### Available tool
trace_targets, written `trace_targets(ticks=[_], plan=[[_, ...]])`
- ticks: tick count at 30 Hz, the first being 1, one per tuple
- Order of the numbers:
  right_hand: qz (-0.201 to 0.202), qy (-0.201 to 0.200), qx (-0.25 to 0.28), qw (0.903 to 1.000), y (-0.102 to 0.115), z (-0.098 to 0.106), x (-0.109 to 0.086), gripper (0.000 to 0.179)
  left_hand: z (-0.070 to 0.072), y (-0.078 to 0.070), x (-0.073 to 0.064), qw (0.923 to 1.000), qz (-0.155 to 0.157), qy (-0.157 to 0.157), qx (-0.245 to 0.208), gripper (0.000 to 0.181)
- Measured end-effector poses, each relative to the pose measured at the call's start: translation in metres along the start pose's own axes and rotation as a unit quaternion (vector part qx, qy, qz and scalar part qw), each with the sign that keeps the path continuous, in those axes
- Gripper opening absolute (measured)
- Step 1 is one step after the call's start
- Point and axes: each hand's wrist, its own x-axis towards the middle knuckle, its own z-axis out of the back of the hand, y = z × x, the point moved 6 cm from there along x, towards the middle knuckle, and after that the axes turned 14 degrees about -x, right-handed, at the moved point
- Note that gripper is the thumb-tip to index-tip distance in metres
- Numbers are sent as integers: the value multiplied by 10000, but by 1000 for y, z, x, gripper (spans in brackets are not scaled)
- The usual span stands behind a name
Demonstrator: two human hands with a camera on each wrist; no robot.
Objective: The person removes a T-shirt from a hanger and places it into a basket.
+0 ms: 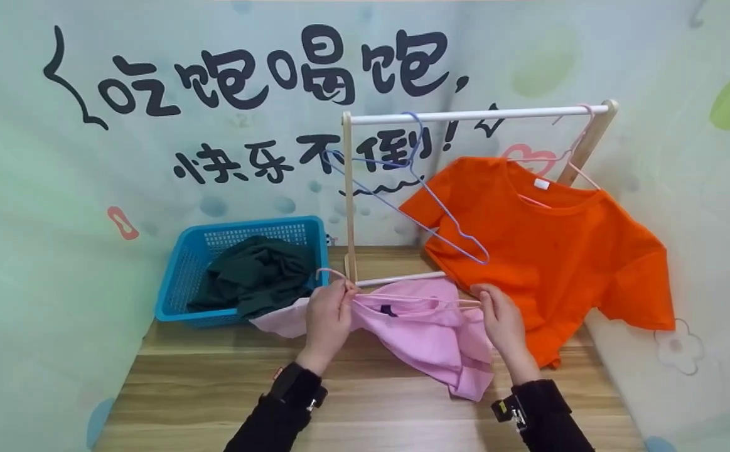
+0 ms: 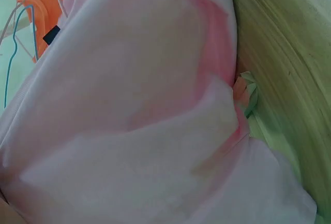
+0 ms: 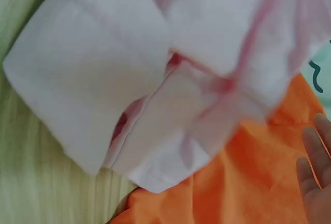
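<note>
A pink shirt [image 1: 427, 339] with a dark neck label hangs above the table. A pink wire hanger [image 1: 418, 298] runs across its neck opening, its hook sticking up at the left. My left hand [image 1: 329, 320] grips the hanger near the hook together with the shirt's cloth. At the hanger's other end, my right hand [image 1: 504, 320] holds the tip. Its outer fingers [image 3: 313, 146] look rather straight in the right wrist view; the thumb is out of that frame. Pink cloth [image 2: 129, 89] fills most of the left wrist view and hides the left fingers.
An orange shirt [image 1: 528, 245] hangs on a pink hanger from the rack's rail [image 1: 477, 115]. Left of it hangs a bare blue hanger [image 1: 440, 204]. A blue basket [image 1: 173, 270] with dark green clothing [image 1: 258, 270] stands at the left, touching the pink cloth's side.
</note>
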Motion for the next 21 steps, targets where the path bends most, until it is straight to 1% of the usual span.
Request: trace_targets(ticks=[3,5,7,9,10,11,12,14,16,18,19,21], plan=[[342,-33,437,9985,7,2,2,21,2,3,-1,9998,176,-21,-76,9],[499,66,933,9944,19,9,2,22,3,5,-2,9993,352,-26,-144,12],[556,260,1472,9872,30,14,2,25,3,6,-3,9990,423,-6,-107,13],[624,475,1945,9778,39,16,1,27,2,7,-5,9992,383,9,-56,12],[682,580,2074,9742,42,16,1,26,2,7,-6,9994,357,14,-31,12],[762,670,2101,9724,41,12,0,26,1,7,-7,9995,309,19,3,10],[876,716,1978,9737,40,7,0,24,0,7,-8,9996,267,18,36,8],[1216,763,1670,9755,38,-2,-2,21,-1,7,-9,9997,214,14,69,6],[1541,738,1223,9777,39,-10,-4,22,-2,6,-9,9998,155,16,89,6],[1837,617,916,9768,42,-13,-6,26,-3,5,-10,9999,99,27,106,5],[1964,544,861,9752,43,-14,-6,26,-3,5,-10,9999,78,37,95,4],[2085,327,789,9743,45,-13,-7,24,-4,5,-10,9999,85,113,84,4]])
